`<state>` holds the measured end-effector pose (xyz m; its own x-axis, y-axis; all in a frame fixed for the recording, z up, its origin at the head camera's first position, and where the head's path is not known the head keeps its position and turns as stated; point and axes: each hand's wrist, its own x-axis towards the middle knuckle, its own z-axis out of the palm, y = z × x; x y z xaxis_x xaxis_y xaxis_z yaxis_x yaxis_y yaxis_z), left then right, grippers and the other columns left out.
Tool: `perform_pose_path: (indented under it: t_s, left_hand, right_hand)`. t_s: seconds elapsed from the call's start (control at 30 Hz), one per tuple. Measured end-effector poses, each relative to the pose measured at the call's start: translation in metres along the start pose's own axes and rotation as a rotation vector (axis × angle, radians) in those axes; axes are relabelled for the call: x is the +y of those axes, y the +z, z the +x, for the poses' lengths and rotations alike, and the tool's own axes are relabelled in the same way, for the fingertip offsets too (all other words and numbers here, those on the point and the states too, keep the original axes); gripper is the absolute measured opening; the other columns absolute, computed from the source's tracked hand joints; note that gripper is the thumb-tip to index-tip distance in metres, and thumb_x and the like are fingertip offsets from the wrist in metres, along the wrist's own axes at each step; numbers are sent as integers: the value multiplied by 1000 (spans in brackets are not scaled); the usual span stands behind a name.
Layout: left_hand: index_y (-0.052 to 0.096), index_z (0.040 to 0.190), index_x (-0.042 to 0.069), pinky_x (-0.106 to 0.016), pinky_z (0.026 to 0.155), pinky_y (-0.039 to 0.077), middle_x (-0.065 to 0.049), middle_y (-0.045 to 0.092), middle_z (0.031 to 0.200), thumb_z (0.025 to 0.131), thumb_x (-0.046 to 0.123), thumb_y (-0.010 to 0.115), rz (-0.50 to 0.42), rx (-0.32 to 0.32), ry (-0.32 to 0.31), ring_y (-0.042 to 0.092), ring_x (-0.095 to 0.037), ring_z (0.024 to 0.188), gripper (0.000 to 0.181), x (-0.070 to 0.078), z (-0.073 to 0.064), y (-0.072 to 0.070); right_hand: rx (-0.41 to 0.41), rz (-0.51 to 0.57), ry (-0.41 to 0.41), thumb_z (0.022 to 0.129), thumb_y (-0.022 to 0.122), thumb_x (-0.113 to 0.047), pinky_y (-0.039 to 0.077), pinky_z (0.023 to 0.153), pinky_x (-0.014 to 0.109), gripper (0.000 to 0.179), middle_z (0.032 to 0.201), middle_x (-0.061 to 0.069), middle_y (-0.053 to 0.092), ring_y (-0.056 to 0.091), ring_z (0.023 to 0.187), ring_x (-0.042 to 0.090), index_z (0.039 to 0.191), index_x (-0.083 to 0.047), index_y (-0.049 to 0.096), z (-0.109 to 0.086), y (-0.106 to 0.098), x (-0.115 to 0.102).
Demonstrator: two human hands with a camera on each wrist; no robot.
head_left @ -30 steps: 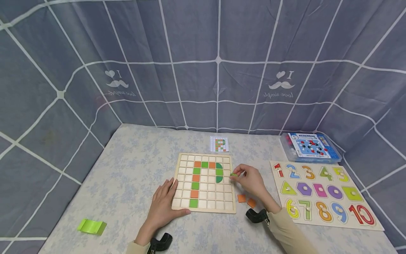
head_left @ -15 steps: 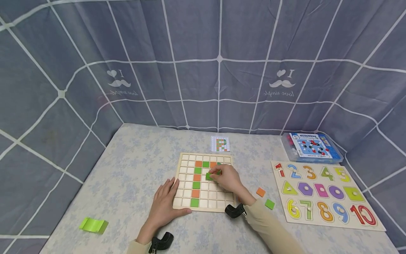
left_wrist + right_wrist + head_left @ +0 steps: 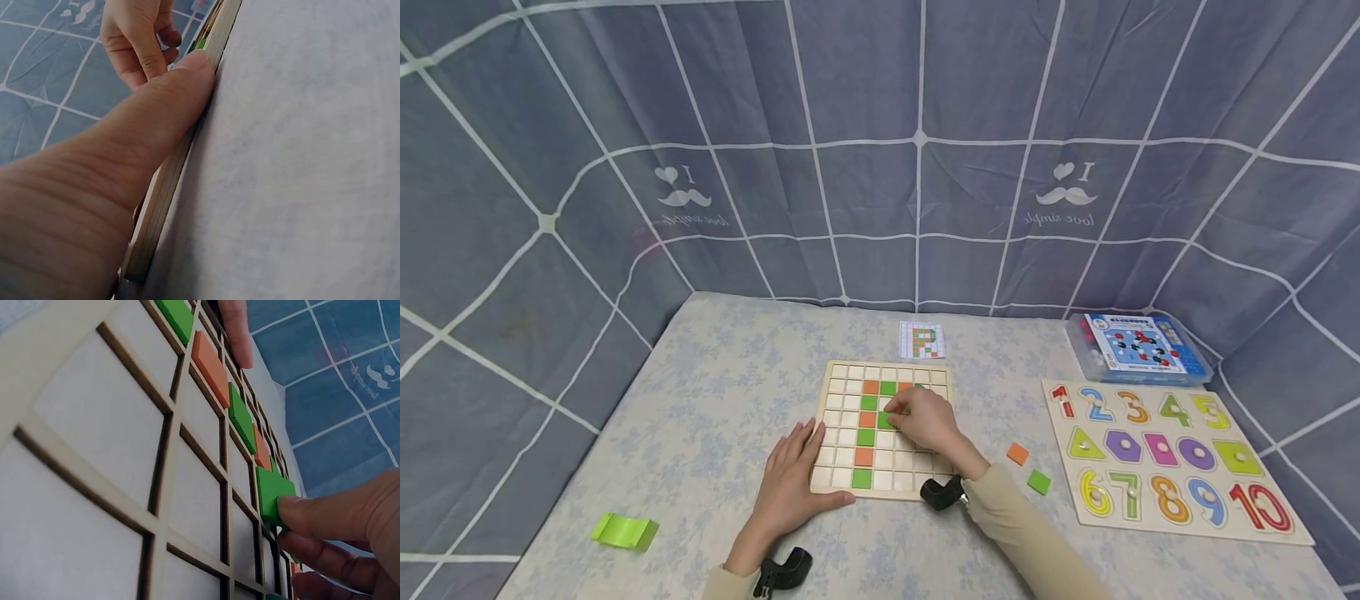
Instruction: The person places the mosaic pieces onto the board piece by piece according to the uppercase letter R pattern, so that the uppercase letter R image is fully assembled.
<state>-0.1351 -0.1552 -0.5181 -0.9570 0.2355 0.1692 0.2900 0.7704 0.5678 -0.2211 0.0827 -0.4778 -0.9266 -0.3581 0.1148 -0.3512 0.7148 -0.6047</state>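
Right hand point(image 3: 927, 421) over the grid board point(image 3: 883, 480), thumb and finger nearly together, pinching a green tile point(image 3: 269, 484). Tile sits at the cell immediately right of the third orange-or-green row from the far end, next to an orange tile point(image 3: 868, 420) in the column. Square piece, so no long axis to record; edges run roughly in line with the grid bars, face mostly up. Whether fully seated: cannot tell, fingers cover part of it.

Left hand point(image 3: 786, 487) spread wide, holding no piece; fingers lie at the board's left edge, thumb along the near edge.

Tile column on the board alternates green and orange, its long axis running away from the person. At its far end a short row turns right, partly hidden behind the right hand.

Pattern card point(image 3: 922, 341) just beyond the board's far edge, showing a coloured R-like figure. Right of the board, on the bench point(image 3: 715, 400): a loose orange square point(image 3: 1017, 453) and a loose green square point(image 3: 1039, 482), both lying askew. Farther right, number puzzle point(image 3: 1146, 500), plastic case point(image 3: 1138, 346) behind it. Bright green curved piece point(image 3: 625, 531) well apart, near left.
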Motion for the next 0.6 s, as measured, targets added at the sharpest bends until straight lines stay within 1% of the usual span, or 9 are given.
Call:
perform_pose_path:
  t_s: [0.2, 0.27, 0.4, 0.6]
  left_hand:
    - [32, 147, 0, -57, 108, 14, -20, 27, 151, 66, 61, 77, -10, 1, 3, 16, -38, 139, 111, 1, -1, 0]
    - [33, 147, 0, -56, 108, 14, -20, 27, 151, 66, 60, 77, -11, 4, 3, 16, -38, 139, 111, 2, -1, 0]
    - [33, 147, 0, -56, 108, 14, -20, 27, 151, 65, 60, 77, -12, 7, 4, 16, -38, 139, 111, 2, -1, 0]
    - [32, 147, 0, -56, 108, 14, -20, 27, 150, 66, 61, 77, -15, 8, 8, 16, -38, 139, 111, 1, -1, 0]
  right_hand:
    - [16, -80, -34, 83, 74, -16, 47, 57, 29, 7, 80, -6, 61, 58, 73, 13, 89, -14, 77, -1, -1, -2]
    - [29, -104, -52, 83, 75, -15, 48, 56, 29, 7, 79, -5, 61, 58, 73, 14, 88, -13, 77, -2, -1, -3]
    - [49, -163, -85, 82, 76, -16, 45, 52, 25, 6, 77, -4, 58, 55, 68, 13, 87, -14, 78, -3, 0, -3]
    - [50, -208, -100, 82, 76, -19, 40, 46, 22, 8, 75, -4, 55, 50, 63, 10, 88, -15, 78, -5, 0, -2]
